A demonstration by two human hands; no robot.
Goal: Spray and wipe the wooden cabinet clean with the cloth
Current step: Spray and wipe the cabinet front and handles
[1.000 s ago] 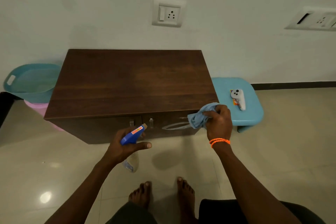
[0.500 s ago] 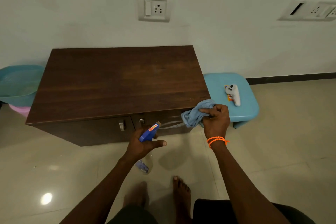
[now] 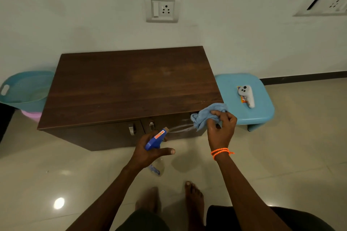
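Head view, right hand pinching a bunched blue cloth at the front right corner of the wooden cabinet, left hand wrapped around a blue spray bottle, thumb extended, below the door handles, a blue stool carrying a white controller to the right, a teal basin to the left.

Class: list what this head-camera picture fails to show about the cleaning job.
- Clear body of the blue-headed spray bottle: mostly hidden by the left hand.
- Label on the spray head: too small to read.
- Dark wooden cabinet: right door partly covered by the light blue cloth and right hand.
- Teal plastic basin: cut off by the left edge.
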